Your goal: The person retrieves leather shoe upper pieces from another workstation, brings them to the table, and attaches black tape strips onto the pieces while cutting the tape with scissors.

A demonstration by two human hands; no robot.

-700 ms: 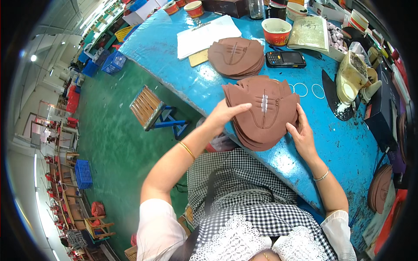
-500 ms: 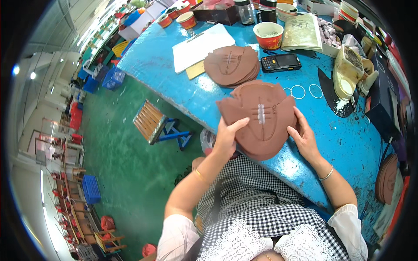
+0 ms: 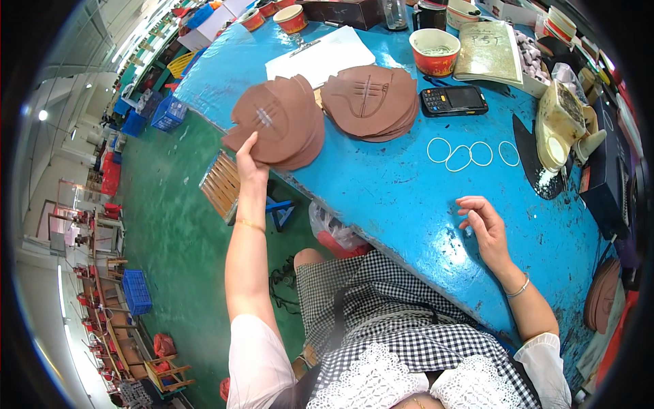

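Observation:
A stack of brown, leather-like rounded pieces (image 3: 279, 112), cut with slits and curved lines, is gripped along its near edge by my left hand (image 3: 252, 162). My thumb lies on top; the fingers underneath are hidden. This stack is at the table's left edge. Close beside it on the right lies a second stack of similar brown pieces (image 3: 371, 102). My right hand (image 3: 486, 228) is over the blue table (image 3: 415, 198), its fingers loosely bent and apart, with nothing in them. Several thin white rings (image 3: 428, 150) lie on the table beyond it.
A black handheld keypad device (image 3: 454, 100), a red paper bowl (image 3: 434, 54) and a worn booklet (image 3: 487, 51) are at the back. White sheets (image 3: 320, 58) lie behind the stacks. A grimy container (image 3: 561, 123) stands right. A slatted stool (image 3: 221, 187) is left, below the table.
My left hand has carried its stack left and away from me, beside the other stack. My right hand has let go of it and stays over the table.

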